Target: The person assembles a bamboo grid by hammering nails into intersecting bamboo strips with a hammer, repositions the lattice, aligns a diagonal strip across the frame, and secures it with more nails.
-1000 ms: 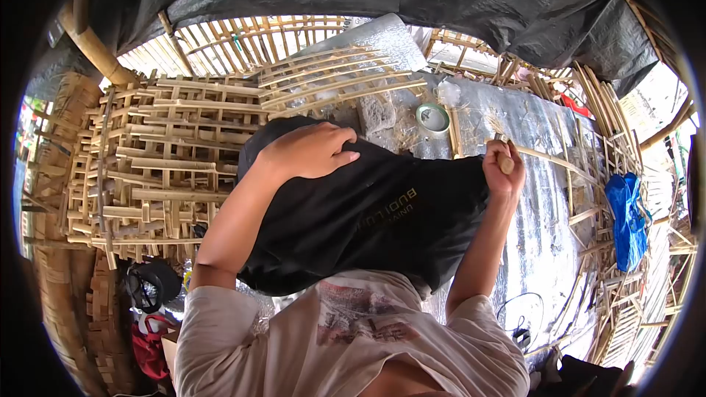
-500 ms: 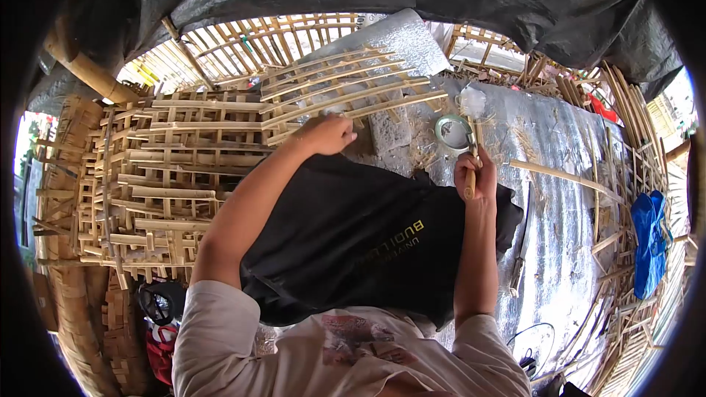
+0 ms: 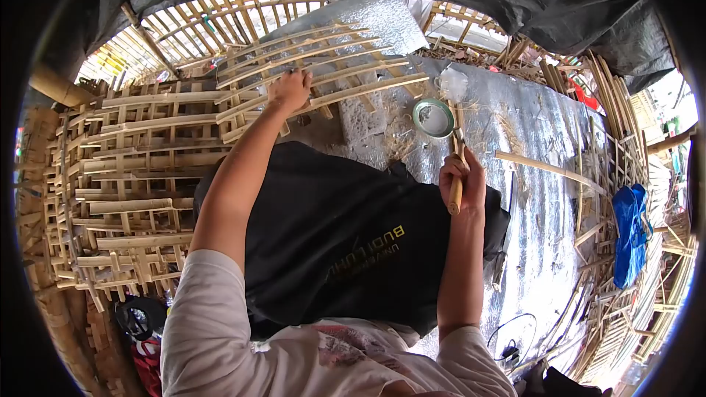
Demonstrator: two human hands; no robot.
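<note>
My left hand reaches onto a lattice panel of split bamboo, its fingers bent over the slats near the panel's near edge. Whether anything small sits under those fingers is hidden. My right hand is closed round the handle of a wooden-handled tool, held upright over my lap. The tool's metal end points away from me, but its shape is unclear. Just beyond it lies a round green-rimmed dish with something pale inside. A black cloth with yellow lettering covers my lap.
More bamboo lattice spreads along the left. A grey block stands by the panel. Silver foil sheeting covers the surface at right, with a loose bamboo strip on it. A blue bag hangs at far right.
My left hand has moved forward and left, farther onto the bamboo lattice panel, its fingers less tightly curled. My right hand keeps hold of the wooden-handled tool. The view has shifted slightly.
</note>
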